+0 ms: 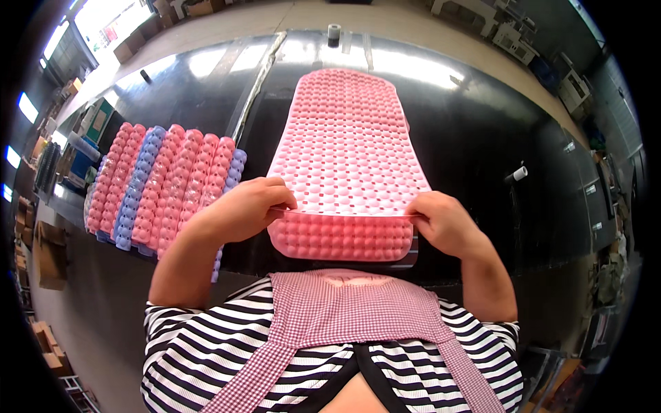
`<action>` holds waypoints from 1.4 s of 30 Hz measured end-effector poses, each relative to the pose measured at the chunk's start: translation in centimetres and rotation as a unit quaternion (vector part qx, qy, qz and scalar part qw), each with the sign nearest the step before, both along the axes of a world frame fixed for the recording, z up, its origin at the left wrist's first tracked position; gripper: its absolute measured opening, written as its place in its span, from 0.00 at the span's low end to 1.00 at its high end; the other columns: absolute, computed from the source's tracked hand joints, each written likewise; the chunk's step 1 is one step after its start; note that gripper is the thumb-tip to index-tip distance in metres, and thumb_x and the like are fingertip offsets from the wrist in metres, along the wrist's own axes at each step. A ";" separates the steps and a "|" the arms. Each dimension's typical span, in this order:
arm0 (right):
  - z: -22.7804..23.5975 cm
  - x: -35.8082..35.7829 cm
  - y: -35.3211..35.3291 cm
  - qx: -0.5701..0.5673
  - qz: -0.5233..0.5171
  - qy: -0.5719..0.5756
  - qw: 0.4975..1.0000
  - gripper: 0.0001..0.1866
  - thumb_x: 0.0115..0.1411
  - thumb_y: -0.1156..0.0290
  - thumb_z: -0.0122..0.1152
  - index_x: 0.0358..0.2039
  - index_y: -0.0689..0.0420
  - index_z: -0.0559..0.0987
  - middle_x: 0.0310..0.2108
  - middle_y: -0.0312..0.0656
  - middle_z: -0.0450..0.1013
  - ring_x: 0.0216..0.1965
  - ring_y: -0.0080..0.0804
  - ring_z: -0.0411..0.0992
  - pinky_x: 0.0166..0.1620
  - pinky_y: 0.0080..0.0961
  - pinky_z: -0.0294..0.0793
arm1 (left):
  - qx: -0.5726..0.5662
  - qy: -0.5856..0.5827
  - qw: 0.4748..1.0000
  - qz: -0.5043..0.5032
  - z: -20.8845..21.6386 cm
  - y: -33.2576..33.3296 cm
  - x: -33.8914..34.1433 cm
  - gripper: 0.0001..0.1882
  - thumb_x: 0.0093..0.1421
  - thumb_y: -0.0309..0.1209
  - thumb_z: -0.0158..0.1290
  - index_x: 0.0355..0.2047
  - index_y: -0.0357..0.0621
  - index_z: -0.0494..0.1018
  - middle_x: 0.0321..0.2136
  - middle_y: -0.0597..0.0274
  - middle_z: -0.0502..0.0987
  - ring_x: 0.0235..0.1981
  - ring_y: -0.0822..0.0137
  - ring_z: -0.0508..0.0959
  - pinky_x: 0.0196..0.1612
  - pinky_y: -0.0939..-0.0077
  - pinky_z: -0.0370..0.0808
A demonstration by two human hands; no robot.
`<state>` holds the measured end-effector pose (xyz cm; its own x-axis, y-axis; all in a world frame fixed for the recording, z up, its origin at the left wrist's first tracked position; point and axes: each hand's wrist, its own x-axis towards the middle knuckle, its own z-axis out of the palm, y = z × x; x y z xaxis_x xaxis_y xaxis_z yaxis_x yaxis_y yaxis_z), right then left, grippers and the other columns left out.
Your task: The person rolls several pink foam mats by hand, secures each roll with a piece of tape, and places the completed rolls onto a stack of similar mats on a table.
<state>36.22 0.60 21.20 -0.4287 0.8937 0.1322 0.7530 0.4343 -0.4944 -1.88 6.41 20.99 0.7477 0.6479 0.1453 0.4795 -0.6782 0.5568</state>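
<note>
Pink bubbly mat (348, 151) lies lengthwise on the black bench (506, 227), near edge pinched in the fingers (277, 195) of the left hand (249, 206) and right hand (449, 219), tips mostly hidden. Can't tell if the darker section (341, 237) underneath is the same mat. Left forearm (187, 258) blocks some pink and purple rolls (165, 186).

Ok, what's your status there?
Left hand, right hand: both pinching an edge of the pink mat. Mat spread over black table. Pink and blue rolls piled at left.

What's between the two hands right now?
In the head view, an edge of the pink bumpy mat spans from the left hand to the right hand.
</note>
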 end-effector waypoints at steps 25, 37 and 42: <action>10.4 -0.8 27.4 0.496 -0.225 -0.117 0.830 0.49 0.60 0.68 0.68 0.76 0.46 0.49 0.76 0.52 0.49 0.74 0.56 0.54 0.73 0.54 0.55 | 0.270 -0.226 0.911 0.216 9.9 27.6 4.6 0.38 0.61 0.34 0.64 0.69 0.55 0.60 0.72 0.37 0.44 0.69 0.39 0.60 0.63 0.51 0.72; -17.7 -1.3 -2.4 -0.002 0.013 0.057 0.998 0.19 0.46 0.70 0.78 0.40 0.57 0.84 0.44 0.45 0.77 0.48 0.46 0.75 0.54 0.39 0.75 | 0.021 0.001 1.000 0.013 -19.6 -3.1 2.4 0.22 0.47 0.34 0.72 0.43 0.50 0.78 0.49 0.57 0.73 0.53 0.50 0.73 0.58 0.55 0.72; -19.3 -2.1 -3.5 -0.002 -0.030 0.053 0.998 0.20 0.46 0.71 0.78 0.41 0.56 0.84 0.46 0.45 0.73 0.53 0.47 0.71 0.57 0.40 0.72 | 0.000 0.032 0.999 0.014 -18.3 -2.6 2.2 0.18 0.54 0.33 0.68 0.44 0.48 0.77 0.49 0.56 0.73 0.52 0.51 0.73 0.56 0.58 0.72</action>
